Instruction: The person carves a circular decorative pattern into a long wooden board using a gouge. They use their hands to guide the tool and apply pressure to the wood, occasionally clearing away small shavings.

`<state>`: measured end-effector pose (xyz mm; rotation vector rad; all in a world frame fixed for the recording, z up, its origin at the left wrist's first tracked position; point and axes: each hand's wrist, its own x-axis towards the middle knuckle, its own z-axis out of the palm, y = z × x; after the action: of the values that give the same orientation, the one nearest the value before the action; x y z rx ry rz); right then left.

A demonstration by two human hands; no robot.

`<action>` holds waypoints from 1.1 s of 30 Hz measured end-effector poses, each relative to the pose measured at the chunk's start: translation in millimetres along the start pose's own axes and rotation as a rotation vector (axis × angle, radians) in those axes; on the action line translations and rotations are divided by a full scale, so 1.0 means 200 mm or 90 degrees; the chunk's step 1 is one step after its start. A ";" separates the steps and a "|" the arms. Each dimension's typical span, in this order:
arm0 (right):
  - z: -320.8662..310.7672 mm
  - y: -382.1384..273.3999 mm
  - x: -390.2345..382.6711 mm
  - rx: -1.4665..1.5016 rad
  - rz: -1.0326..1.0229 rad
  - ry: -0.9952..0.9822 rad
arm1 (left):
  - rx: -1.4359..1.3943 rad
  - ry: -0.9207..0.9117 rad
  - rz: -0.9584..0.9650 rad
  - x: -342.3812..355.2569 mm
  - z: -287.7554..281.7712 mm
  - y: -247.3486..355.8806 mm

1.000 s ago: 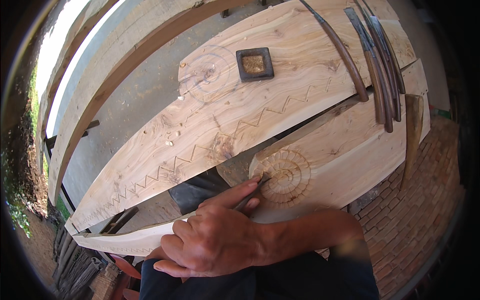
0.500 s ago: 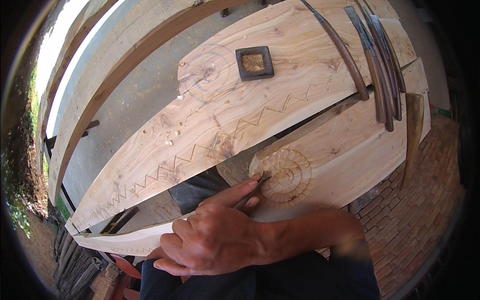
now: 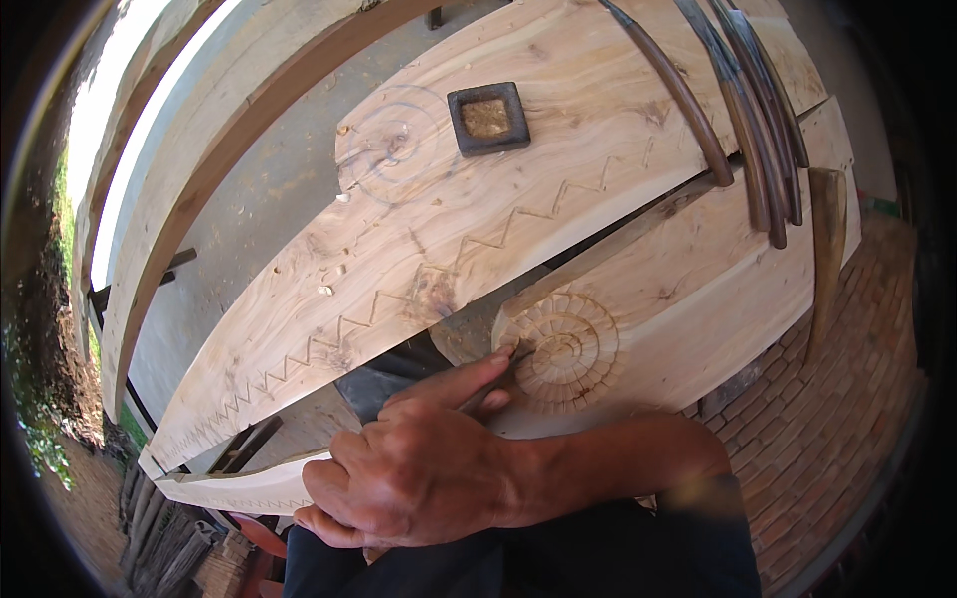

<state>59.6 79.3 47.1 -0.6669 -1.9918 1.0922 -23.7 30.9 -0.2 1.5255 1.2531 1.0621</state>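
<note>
My right hand (image 3: 414, 468) is closed round a carving chisel (image 3: 519, 358), its index finger stretched along the shaft. A wooden end of the handle shows below the little finger. The dark tip rests at the left side of a carved spiral (image 3: 573, 349) with rows of small segments, cut into the rounded end of a pale wooden panel (image 3: 698, 289). The forearm comes in from the right across the panel's near edge. My left hand does not show. Beyond the chisel lies a second pale board (image 3: 389, 229) with a carved zigzag and drawn circles.
A dark square dish (image 3: 513, 105) with a brownish filling sits on the far board. Several long-handled chisels (image 3: 763, 149) lie at the far right, beside a pointed wooden piece (image 3: 825, 259). Curved beams (image 3: 179, 199) stand at the left. Small wood chips (image 3: 326, 290) are scattered about.
The whole view has shifted slightly. My right hand has tilted and moved a little to the left, while the chisel tip stays at the spiral's left side.
</note>
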 end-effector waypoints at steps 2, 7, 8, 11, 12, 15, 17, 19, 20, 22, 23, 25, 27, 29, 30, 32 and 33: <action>0.00 0.00 0.00 -0.009 0.001 -0.004 | 0.003 -0.004 0.002 0.01 0.00 0.00; 0.00 0.00 0.01 -0.018 0.010 -0.016 | 0.009 -0.007 0.014 0.01 0.00 0.01; 0.01 0.00 0.00 -0.040 -0.011 -0.007 | 0.011 -0.007 0.015 0.01 0.00 0.01; 0.01 -0.02 -0.02 -0.142 -0.095 0.013 | 0.018 -0.012 0.023 0.03 0.00 0.02; 0.03 -0.03 -0.04 -0.196 -0.138 0.013 | 0.021 -0.012 0.026 0.02 0.00 0.02; 0.05 -0.07 -0.08 -0.249 -0.187 0.003 | 0.029 -0.013 0.038 0.01 0.01 0.02; 0.05 -0.09 -0.09 -0.253 -0.182 -0.009 | 0.036 -0.016 0.053 0.01 0.01 0.02; 0.03 -0.09 -0.08 -0.277 -0.150 -0.018 | 0.047 -0.016 0.077 0.01 0.02 0.03; 0.01 -0.09 -0.08 -0.288 -0.135 -0.024 | 0.055 -0.019 0.092 0.01 0.02 0.03; -0.14 -0.08 0.02 -0.256 -0.054 0.062 | 0.089 -0.008 0.138 0.00 0.02 0.05; -0.23 -0.07 0.07 -0.244 -0.011 0.102 | 0.102 -0.007 0.166 0.01 0.03 0.06; -0.37 0.00 0.13 -0.055 0.089 0.261 | 0.151 -0.002 0.209 -0.01 0.03 0.08; -0.53 0.01 0.13 0.136 0.186 0.412 | 0.168 -0.018 0.241 -0.03 0.04 0.08; -0.62 -0.02 0.16 0.286 0.242 0.578 | 0.188 -0.021 0.239 -0.05 0.05 0.10; -0.64 -0.01 0.16 0.278 0.258 0.599 | 0.202 -0.015 0.242 -0.04 0.05 0.09; -0.66 0.02 0.15 0.260 0.290 0.645 | 0.229 -0.003 0.232 -0.03 0.06 0.09; -0.65 0.04 0.15 0.278 0.301 0.622 | 0.243 0.000 0.215 -0.04 0.06 0.10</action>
<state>148.4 166.1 96.2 -1.1687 -0.7533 1.0990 -8.2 20.3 14.7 2.0837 1.2781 1.0725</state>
